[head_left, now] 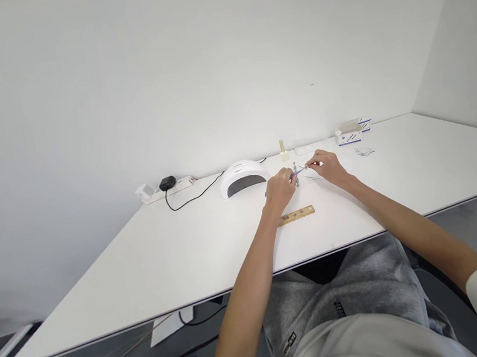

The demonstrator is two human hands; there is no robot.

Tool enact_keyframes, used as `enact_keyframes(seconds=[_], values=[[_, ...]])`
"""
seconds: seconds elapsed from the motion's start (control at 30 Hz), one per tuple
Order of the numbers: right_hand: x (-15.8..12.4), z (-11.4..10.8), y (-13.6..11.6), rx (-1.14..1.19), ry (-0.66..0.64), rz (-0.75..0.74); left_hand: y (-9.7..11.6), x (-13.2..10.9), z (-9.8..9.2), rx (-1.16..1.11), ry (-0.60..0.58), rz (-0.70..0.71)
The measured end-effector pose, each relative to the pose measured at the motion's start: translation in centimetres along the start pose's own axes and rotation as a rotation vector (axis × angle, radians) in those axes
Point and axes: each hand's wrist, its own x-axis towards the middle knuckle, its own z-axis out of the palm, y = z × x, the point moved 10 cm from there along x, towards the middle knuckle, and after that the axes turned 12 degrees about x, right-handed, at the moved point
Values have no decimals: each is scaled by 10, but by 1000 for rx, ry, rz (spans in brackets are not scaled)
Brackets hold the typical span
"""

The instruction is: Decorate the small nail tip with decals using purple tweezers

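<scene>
Fingers [287, 174] of left hand [281, 188] pinch thin purple tool [294, 176], right hand [326, 167] fingertips [311, 164] clamp tiny piece [305, 167], maybe a nail tip, just right of white nail lamp [242, 179].

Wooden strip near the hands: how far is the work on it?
Done: a few small pieces sit on the wooden strip. In hand: the left hand holds a thin purple tool to a tiny piece pinched in the right hand. Left: the strip's right end looks bare.

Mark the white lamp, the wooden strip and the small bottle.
white lamp [243, 173], head view, top of its dome.
wooden strip [299, 214], head view, its middle.
small bottle [283, 153], head view, its body.
</scene>
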Motion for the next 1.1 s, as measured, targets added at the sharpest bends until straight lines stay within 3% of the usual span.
enact_keyframes(seconds=[0.23,0.4,0.5,0.73,1.1], values=[[0,-6,26,248,107,203,-26,5,-14,-323,128,-191],[-2,6,43,482,66,350,-44,6,-8,-867,140,-356],[-4,12,43,528,28,382,-47,6,-6,-1066,152,-385],[-12,23,48,501,-30,458,-52,4,-6,-1286,215,-426],[-14,28,44,473,-81,463,-37,6,-9,-1321,244,-316]])
